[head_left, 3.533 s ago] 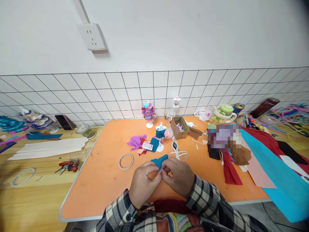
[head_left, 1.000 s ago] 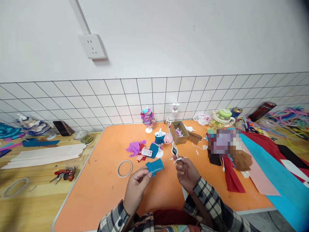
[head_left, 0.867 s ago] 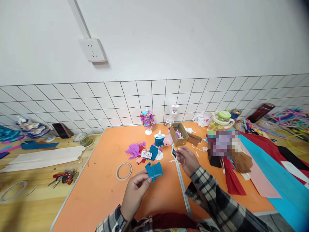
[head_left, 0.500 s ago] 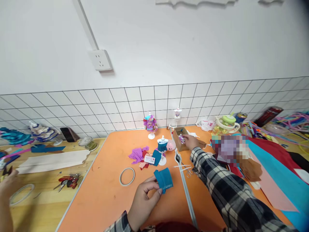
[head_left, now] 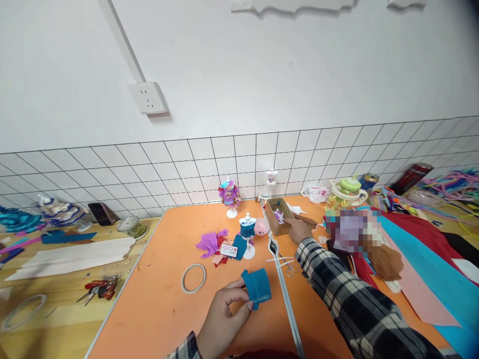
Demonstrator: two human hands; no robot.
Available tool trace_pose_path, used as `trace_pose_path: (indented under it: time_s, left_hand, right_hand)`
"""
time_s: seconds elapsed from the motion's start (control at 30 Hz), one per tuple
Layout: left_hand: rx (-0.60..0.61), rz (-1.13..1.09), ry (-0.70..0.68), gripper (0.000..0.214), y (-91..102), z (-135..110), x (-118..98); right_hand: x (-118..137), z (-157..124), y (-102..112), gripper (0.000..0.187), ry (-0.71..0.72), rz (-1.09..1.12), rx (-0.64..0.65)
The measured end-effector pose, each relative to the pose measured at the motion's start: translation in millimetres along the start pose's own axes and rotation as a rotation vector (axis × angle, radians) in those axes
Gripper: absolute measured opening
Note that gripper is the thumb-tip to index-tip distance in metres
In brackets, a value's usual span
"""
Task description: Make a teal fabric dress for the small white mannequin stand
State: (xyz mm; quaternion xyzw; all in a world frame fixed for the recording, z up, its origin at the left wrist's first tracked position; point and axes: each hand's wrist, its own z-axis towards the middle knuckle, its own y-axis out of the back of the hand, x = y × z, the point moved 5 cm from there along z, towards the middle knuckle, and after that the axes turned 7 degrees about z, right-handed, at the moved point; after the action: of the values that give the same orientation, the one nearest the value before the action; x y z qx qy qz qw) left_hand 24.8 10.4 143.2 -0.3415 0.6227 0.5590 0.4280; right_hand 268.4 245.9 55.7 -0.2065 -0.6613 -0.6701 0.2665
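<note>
My left hand (head_left: pixel 226 316) pinches a folded teal crepe-paper piece (head_left: pixel 258 286) between thumb and fingers, above the orange table. My right hand (head_left: pixel 299 229) is at the near right rim of a small open cardboard box (head_left: pixel 270 212), its fingers bent over the edge. Small purple and white bits (head_left: pixel 279 216) lie inside the box; the fingertips are partly hidden. Left of the box stands a white mini dress form (head_left: pixel 247 224) wrapped in teal, beside a pink round thing (head_left: pixel 261 227). Purple crepe-paper scraps (head_left: pixel 209 243) lie near it under a white labelled packet (head_left: pixel 229 250).
A tape roll (head_left: pixel 193 278) lies left of my left hand, scissors (head_left: pixel 292 269) by the table's seam. Two more dress forms stand at the back, one in a purple dress (head_left: pixel 229 194). At right are a teapot (head_left: pixel 346 194) and coloured sheets (head_left: pixel 419 259).
My right hand has drawn slightly back from inside the box to its rim. My left hand keeps the teal piece and has moved little. The other person's hand at far left has left view.
</note>
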Motion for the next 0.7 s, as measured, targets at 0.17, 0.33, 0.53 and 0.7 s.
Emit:
trace_pose_path:
  time_s: [0.17,0.33,0.53,0.7]
  left_hand:
    - [-0.016,-0.017,-0.016,0.020,-1.5,-0.8,-4.2]
    - [0.001,-0.048,0.012,0.026,-3.0,3.0,2.3]
    - [0.153,-0.365,0.130,0.036,-14.9,0.8,26.8]
    - [0.275,-0.419,0.225,0.034,-19.7,-8.3,39.5]
  right_hand:
    - [4.3,-27.4,9.8,0.076,0.099,-0.034,-0.070]
    - [22.4,-125.8,-12.9,0.062,0.391,0.033,-0.362]
    - [66.6,-229.4,-55.4,0.044,0.996,0.006,-0.325]
    - [91.3,-206.6,-24.0,0.023,0.814,0.062,-0.180]
